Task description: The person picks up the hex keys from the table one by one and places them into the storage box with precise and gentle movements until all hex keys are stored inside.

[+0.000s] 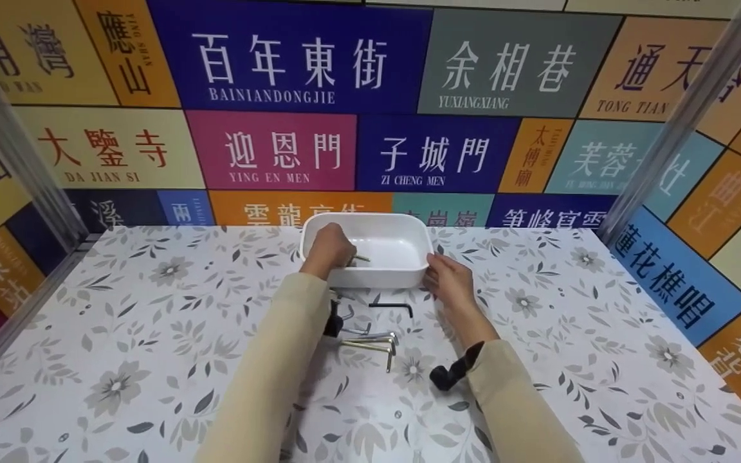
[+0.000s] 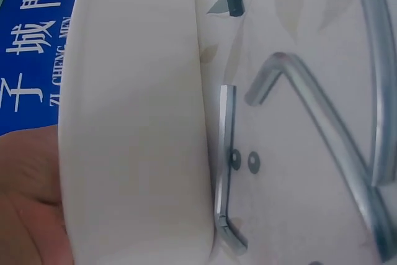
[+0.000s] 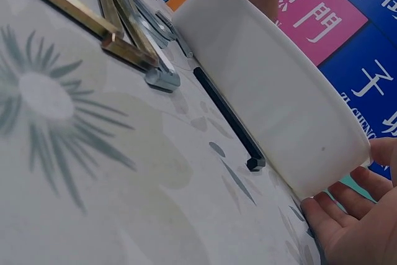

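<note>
White rounded plastic tray, steel hex keys, hands.

White tray wall fills left; hand at lower left edge. Silver hex keys lie on floral tablecloth beside tray.

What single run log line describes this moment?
left hand: holds hex key in white tray | right hand: touches tray | more keys: on table
</note>
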